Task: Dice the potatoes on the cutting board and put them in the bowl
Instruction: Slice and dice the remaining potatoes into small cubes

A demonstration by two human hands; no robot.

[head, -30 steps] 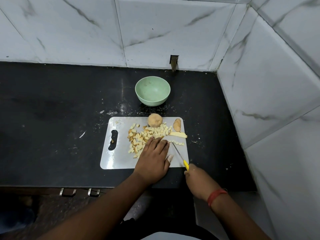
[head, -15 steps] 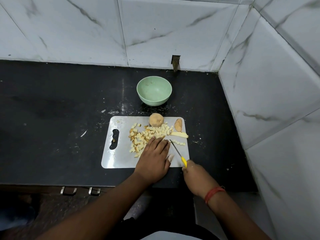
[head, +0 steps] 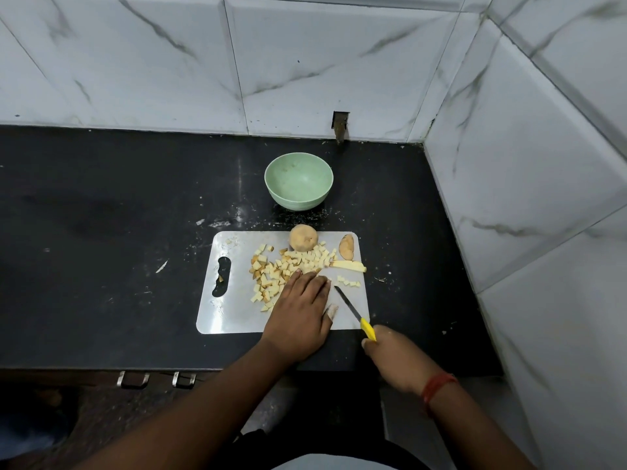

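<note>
A: Dozens of pale potato cubes point(head: 288, 269), some with brown skin on, lie heaped mid-way along the white cutting board point(head: 234, 320). One whole potato point(head: 303, 237) sits at its far edge, a skin-on slice point(head: 346, 247) beside it, and a yellow strip point(head: 348, 265) near the right side.

B: And the hands?

A: The left hand point(head: 300, 310) lies flat, fingers straight and together, touching the heap. The right hand point(head: 393, 357) has its fingers clamped round the yellow handle of a knife point(head: 353, 312), blade over the board.

B: Any writing?

A: None readable. The green bowl point(head: 298, 186) stands just beyond the board on a black counter point(head: 101, 215), speckled with scraps, set in a corner of white marble-look tiles point(head: 169, 62).
</note>
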